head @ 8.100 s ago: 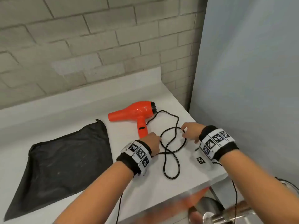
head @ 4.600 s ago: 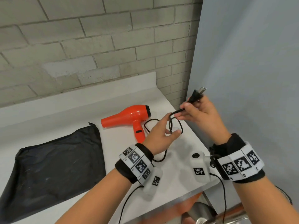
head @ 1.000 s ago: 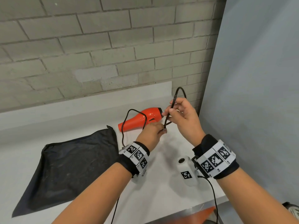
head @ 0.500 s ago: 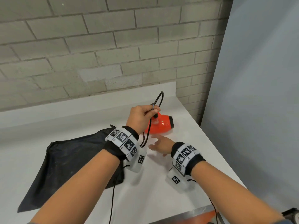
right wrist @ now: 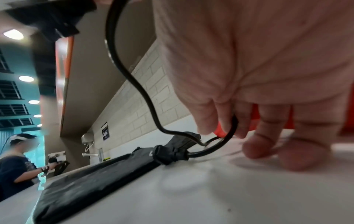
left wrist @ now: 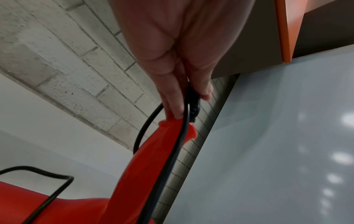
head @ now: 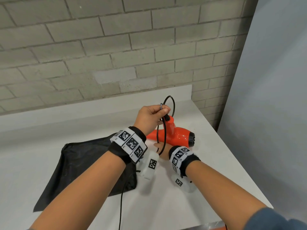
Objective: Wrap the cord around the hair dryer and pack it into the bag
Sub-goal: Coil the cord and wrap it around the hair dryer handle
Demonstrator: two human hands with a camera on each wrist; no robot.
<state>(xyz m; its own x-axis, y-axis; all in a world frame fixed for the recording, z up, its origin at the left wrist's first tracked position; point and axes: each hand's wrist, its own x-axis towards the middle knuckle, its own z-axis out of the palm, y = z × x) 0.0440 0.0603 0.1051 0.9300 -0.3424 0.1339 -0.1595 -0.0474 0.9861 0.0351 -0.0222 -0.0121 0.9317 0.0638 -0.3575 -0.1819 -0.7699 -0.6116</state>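
Head view: left hand (head: pixel 150 119) pinches gathered cord (head: pixel 163 131) above dryer (head: pixel 172 136), beside bag (head: pixel 86 165) on counter (head: pixel 174 205).

Left wrist view: fingers (left wrist: pixel 172 104) clamp cord at handle.

Right wrist view: right hand (right wrist: pixel 258 84) hooks a loop; loosening likely unravels coils.

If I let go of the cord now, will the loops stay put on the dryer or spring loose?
Probably spring loose. The black cord stands in open, springy arcs above the left hand, so it looks fairly stiff. The orange hair dryer looks glossy and smooth, so loops may slide. The right hand pins the lower loop.
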